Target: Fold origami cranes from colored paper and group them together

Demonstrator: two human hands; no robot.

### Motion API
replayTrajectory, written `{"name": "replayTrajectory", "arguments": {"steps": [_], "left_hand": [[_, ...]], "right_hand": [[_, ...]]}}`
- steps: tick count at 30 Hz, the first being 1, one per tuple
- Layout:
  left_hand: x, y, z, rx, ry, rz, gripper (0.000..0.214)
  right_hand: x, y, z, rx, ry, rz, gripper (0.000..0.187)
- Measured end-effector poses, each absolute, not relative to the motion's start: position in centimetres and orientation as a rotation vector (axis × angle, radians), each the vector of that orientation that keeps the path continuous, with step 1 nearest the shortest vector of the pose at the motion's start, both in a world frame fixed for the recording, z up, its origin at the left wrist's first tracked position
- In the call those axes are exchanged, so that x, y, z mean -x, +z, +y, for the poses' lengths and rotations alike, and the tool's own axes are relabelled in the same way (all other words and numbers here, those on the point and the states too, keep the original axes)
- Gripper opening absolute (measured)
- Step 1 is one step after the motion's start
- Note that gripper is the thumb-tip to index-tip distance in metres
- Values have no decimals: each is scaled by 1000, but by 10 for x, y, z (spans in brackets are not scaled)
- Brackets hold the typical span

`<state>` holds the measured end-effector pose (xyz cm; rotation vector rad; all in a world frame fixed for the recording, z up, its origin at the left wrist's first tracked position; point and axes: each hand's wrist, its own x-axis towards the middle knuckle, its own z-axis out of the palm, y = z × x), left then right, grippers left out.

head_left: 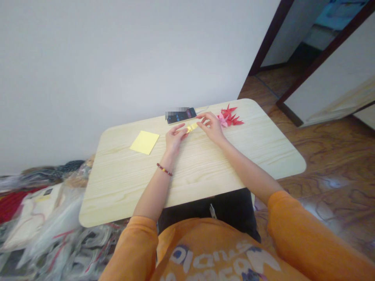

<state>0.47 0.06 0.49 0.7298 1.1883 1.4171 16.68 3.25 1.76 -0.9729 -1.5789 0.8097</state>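
A small folded yellow paper (pixel 191 127) sits between my two hands above the pale wooden table (pixel 205 168). My left hand (pixel 175 138) pinches its left end with fingers closed. My right hand (pixel 211 125) grips its right end, thumb and fingers pressed on it. A beaded bracelet (pixel 164 169) circles my left wrist. Both arms wear orange sleeves.
A flat yellow paper square (pixel 144 142) lies left of my hands. A dark phone (pixel 181 115) rests at the table's far edge. Red and pink folded paper cranes (pixel 230 116) sit to the right. Bags and clutter (pixel 43 218) crowd the floor left; a doorway (pixel 293 58) opens right.
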Motion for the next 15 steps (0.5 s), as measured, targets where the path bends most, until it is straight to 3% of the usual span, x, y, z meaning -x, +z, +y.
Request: {"name": "replayTrajectory", "arguments": {"steps": [6, 15], "left_hand": [[-5, 4, 0, -725, 1509, 1245, 37], [-7, 3, -1, -775, 1504, 1224, 42]], "right_hand": [[-166, 22, 27, 812, 672, -1834, 13], [-164, 18, 27, 825, 719, -1836, 7]]}}
